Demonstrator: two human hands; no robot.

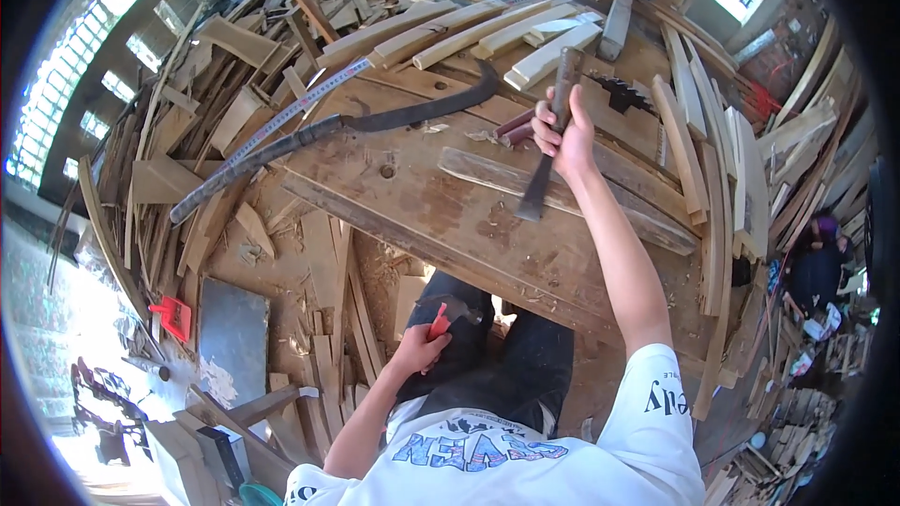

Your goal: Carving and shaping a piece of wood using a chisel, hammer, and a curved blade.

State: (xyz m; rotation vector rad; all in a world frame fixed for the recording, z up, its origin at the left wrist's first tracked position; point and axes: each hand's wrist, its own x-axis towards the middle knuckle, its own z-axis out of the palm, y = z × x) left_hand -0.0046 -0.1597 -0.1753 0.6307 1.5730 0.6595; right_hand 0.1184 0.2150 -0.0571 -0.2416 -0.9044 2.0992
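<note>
My right hand [562,136] grips the handle of a wide chisel [548,145], held upright with its dark blade tip resting on a long wooden strip [487,176] that lies across the workbench [412,206]. My left hand [419,347] hangs low beside my leg and holds a hammer [448,311] with a red handle and a dark head. A long curved dark blade [375,120] with a wrapped grip lies on the bench to the left of the chisel.
Pale cut slats [525,37] are stacked at the bench's far side, and more boards [722,169] lean along its right edge. Offcuts and shavings [309,300] cover the floor at left. A steel ruler [291,112] lies by the curved blade. A red tool [173,317] sits low left.
</note>
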